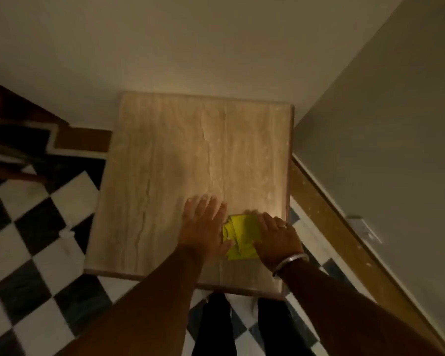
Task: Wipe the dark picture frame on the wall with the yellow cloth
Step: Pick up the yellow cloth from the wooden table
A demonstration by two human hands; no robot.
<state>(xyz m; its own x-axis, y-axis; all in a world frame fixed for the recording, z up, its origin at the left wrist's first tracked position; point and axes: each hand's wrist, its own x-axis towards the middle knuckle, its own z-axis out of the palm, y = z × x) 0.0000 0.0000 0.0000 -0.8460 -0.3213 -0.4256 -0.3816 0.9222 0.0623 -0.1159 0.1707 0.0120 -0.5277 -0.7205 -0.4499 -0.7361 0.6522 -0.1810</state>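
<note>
- No writing is showing anywhere in this dim, blurred view.
- The yellow cloth [240, 237] is lying folded on the beige table [180, 155], near its front right corner.
- The left hand [203, 227] is pressing flat, fingers spread, touching the cloth's left edge.
- The right hand [276, 237], wearing a ring and bracelet [289, 264], is resting palm-down over the cloth's right side, not gripping.

The right hand [278, 240] hides part of the yellow cloth [240, 237].
</note>
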